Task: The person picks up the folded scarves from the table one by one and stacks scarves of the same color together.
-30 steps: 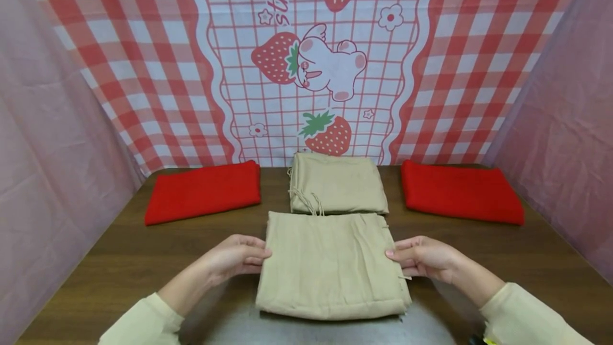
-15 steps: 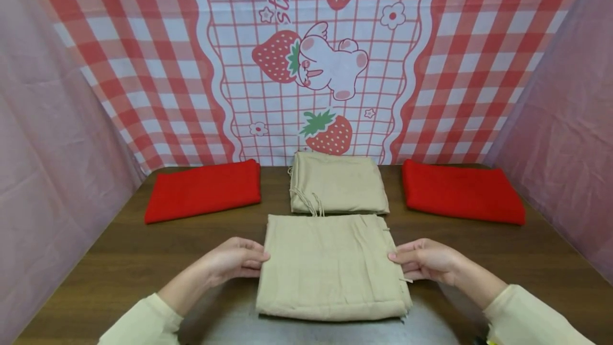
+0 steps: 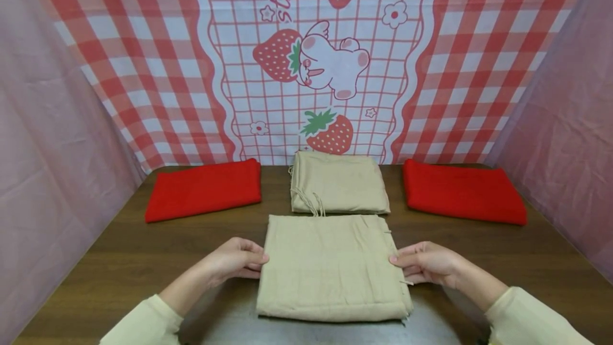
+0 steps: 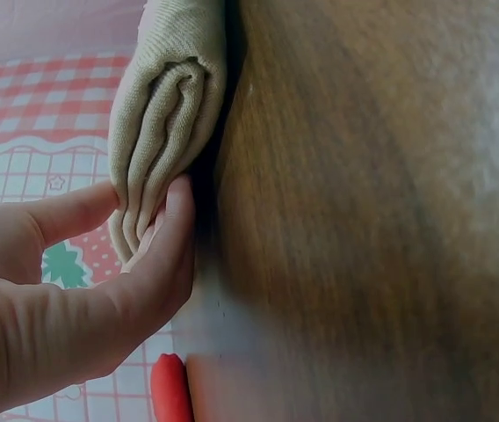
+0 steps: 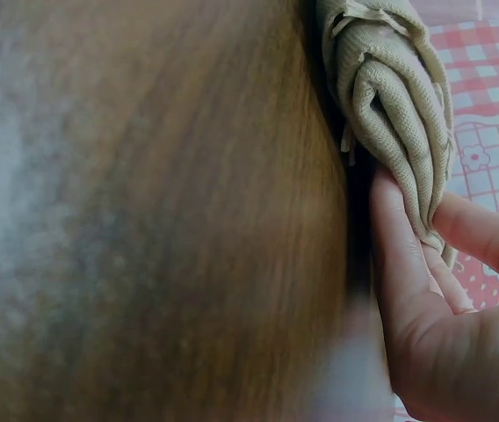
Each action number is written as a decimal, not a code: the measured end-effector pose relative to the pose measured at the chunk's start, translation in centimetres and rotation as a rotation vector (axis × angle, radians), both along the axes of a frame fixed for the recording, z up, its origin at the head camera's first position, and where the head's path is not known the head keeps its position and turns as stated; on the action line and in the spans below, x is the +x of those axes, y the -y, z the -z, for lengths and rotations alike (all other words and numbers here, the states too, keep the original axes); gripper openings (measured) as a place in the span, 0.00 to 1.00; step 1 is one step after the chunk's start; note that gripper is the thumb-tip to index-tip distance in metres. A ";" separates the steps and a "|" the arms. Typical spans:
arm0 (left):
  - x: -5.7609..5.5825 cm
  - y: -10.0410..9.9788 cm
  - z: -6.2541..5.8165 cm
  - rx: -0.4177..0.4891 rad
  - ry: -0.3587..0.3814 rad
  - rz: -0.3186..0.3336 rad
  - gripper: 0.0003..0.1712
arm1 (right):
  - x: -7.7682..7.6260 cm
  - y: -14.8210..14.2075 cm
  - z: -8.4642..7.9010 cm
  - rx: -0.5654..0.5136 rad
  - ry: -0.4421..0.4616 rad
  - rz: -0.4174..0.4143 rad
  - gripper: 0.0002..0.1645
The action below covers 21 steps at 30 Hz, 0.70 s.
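A folded beige cloth [image 3: 330, 270] with short loose threads on its right side lies in front, between my two hands. My left hand [image 3: 237, 260] pinches its left edge, thumb on top and fingers underneath. The right edge is pinched the same way by my right hand [image 3: 431, 264]. In the left wrist view the stacked layers of the cloth [image 4: 166, 132] show end-on, with the left hand [image 4: 100, 290] gripping them. The right wrist view has the cloth's layered side [image 5: 399, 114] between thumb and fingers of the right hand [image 5: 460, 308].
Just behind lies a second folded beige cloth [image 3: 340, 182] with tassels at its left. Folded red cloths rest at the back left [image 3: 203, 190] and back right [image 3: 462, 193] of the brown wooden table [image 3: 129, 276]. A strawberry-print curtain [image 3: 335, 68] hangs behind the table.
Both hands keep their pinch on the near beige cloth. It has shifted only very slightly toward me, and its top looks a little flatter.
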<state>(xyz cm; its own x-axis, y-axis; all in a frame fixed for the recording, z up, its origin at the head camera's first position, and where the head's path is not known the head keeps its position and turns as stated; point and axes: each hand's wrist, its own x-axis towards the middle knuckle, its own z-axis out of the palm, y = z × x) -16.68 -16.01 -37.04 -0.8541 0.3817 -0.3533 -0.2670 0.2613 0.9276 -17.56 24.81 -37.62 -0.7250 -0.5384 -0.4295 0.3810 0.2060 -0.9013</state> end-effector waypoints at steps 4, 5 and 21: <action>0.2 -0.1 0.1 0.006 -0.003 0.005 0.13 | 0.2 -0.1 -0.1 -0.001 0.003 -0.004 0.06; 0.2 -0.1 0.1 0.007 -0.002 0.007 0.12 | 0.2 -0.1 -0.1 -0.002 0.004 -0.006 0.06; 0.0 0.0 -1.3 -0.157 -0.023 0.008 0.14 | 0.3 -0.2 -0.7 0.134 -0.027 0.017 0.10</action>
